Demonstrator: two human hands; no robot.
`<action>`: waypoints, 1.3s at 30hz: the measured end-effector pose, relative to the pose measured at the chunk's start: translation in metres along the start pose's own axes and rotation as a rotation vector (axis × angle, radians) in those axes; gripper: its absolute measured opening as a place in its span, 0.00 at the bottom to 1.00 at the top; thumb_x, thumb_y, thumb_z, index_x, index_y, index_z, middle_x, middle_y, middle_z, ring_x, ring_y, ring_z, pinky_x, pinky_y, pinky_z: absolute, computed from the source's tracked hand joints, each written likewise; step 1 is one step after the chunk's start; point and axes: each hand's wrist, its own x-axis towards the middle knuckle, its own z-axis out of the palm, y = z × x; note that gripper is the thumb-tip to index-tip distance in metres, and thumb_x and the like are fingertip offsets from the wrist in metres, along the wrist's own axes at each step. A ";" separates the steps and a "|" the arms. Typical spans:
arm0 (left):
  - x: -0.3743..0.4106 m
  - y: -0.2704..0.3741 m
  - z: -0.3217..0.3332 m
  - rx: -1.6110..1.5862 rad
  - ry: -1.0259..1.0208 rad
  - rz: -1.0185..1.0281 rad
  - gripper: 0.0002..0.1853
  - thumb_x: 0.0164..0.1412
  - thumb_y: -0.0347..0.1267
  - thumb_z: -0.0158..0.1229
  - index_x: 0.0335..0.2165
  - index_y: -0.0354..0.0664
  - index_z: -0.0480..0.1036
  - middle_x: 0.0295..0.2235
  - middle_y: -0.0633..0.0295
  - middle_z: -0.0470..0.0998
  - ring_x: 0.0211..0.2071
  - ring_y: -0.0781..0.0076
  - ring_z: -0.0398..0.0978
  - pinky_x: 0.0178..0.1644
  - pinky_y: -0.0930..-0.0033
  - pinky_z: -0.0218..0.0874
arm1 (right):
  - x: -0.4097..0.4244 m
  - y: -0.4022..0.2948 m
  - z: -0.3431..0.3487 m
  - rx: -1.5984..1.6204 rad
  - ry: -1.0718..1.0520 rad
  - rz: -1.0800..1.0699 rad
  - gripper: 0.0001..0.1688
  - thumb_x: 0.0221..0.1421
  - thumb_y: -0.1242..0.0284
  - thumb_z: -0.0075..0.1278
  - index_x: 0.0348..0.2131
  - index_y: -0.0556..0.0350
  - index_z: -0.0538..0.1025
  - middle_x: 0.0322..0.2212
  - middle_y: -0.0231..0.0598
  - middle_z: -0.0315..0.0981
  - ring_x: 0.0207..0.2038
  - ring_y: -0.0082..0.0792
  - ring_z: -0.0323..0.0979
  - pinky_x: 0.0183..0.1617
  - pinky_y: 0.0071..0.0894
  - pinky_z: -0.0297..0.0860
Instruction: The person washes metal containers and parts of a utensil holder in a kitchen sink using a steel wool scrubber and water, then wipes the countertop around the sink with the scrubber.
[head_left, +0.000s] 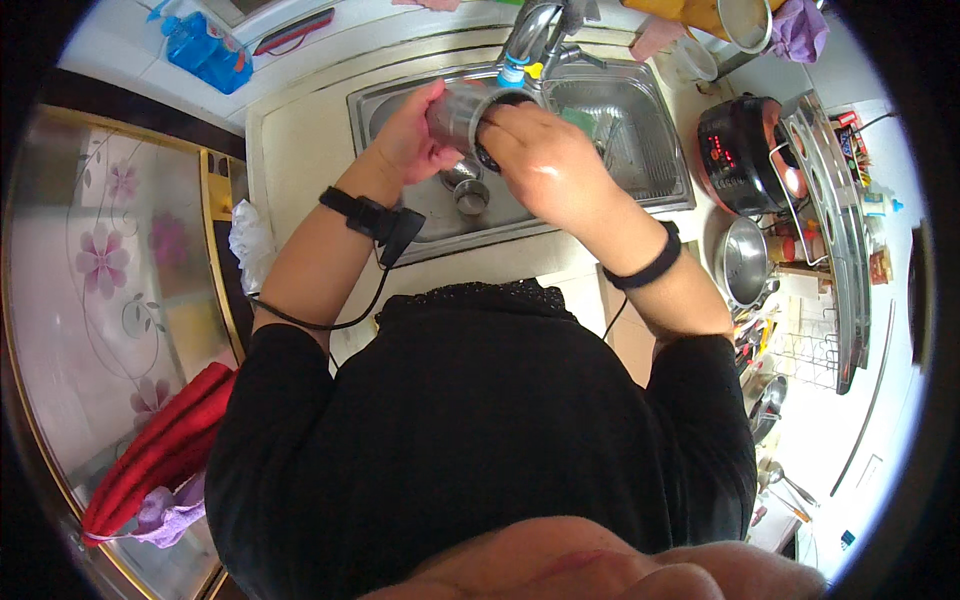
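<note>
Over the left basin of a steel double sink (495, 234), my left hand (411, 139) grips a clear, cylindrical container (452, 116) lying on its side, its dark-edged mouth towards the right. The fingers of my right hand (551, 161) reach to that mouth; the fingertips are hidden inside or behind the rim, so I cannot tell what they hold. Below the container, a small metal cup or bowl (471, 196) sits in the basin, with another shiny metal item partly hidden beside it. The faucet (531, 34), with a blue and yellow nozzle fitting (513, 71), is just above the container.
A wire rack and a green item (579, 120) are in the right basin. A black electric cooker (739, 154) and a steel bowl (742, 261) stand to the right. A blue soap bottle (206, 54) is at the back left. A cable hangs from my left wristband.
</note>
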 end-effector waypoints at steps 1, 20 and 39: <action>0.001 0.000 0.000 0.064 -0.006 -0.006 0.22 0.65 0.48 0.37 0.49 0.51 0.68 0.34 0.69 0.75 0.21 0.80 0.66 0.17 0.80 0.49 | 0.000 0.005 0.006 -0.030 -0.127 0.024 0.10 0.37 0.77 0.51 0.27 0.58 0.76 0.32 0.46 0.75 0.34 0.45 0.74 0.35 0.36 0.72; -0.015 0.038 0.047 0.869 -0.078 0.354 0.22 0.57 0.39 0.44 0.50 0.50 0.65 0.40 0.73 0.67 0.24 0.87 0.62 0.22 0.82 0.54 | -0.009 -0.011 0.057 2.340 0.439 0.757 0.21 0.63 0.71 0.42 0.54 0.58 0.65 0.48 0.42 0.69 0.49 0.35 0.71 0.54 0.32 0.68; 0.002 0.014 0.024 0.551 0.212 -0.014 0.13 0.61 0.44 0.46 0.42 0.59 0.70 0.24 0.75 0.65 0.20 0.87 0.59 0.18 0.81 0.48 | -0.030 0.050 0.102 1.190 -0.122 0.501 0.25 0.55 0.71 0.53 0.53 0.46 0.69 0.48 0.35 0.70 0.48 0.31 0.70 0.52 0.32 0.65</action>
